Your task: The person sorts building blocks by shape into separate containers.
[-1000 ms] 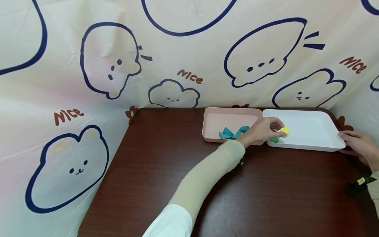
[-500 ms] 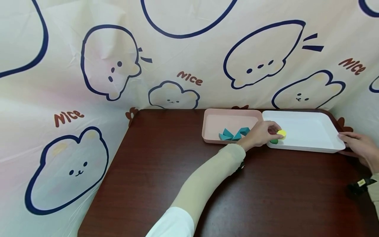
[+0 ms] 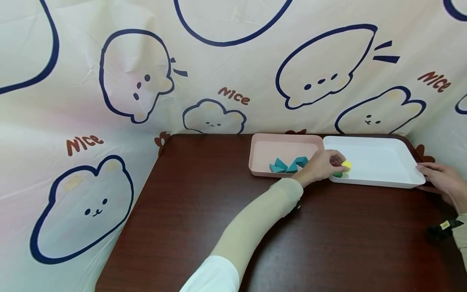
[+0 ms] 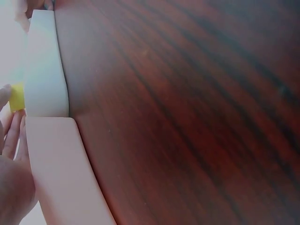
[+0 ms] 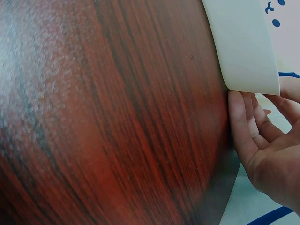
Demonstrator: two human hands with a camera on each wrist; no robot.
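Note:
My left hand (image 3: 321,165) reaches over the near left corner of the white tray (image 3: 381,158) and pinches a round yellow block (image 3: 347,165) between thumb and fingers. In the left wrist view the yellow block (image 4: 17,97) shows just behind the tray's side wall. A green block (image 3: 338,174) lies in the corner below that hand, partly covered. My right hand (image 3: 443,180) holds the white tray's right end, thumb side at the rim and other fingers lower. From the right wrist, those fingers (image 5: 243,119) touch the tray's end wall, and the thumb is partly hidden.
A pink tray (image 3: 262,150) sits against the white tray's left side, with several teal blocks (image 3: 280,164) near its front wall. Both trays stand at the back of a dark wood table (image 3: 189,194). A patterned cloth (image 3: 146,93) hangs behind and at the sides.
My left hand has moved slightly left and down with the yellow block, nearer the green block. The right hand stays at the tray's end.

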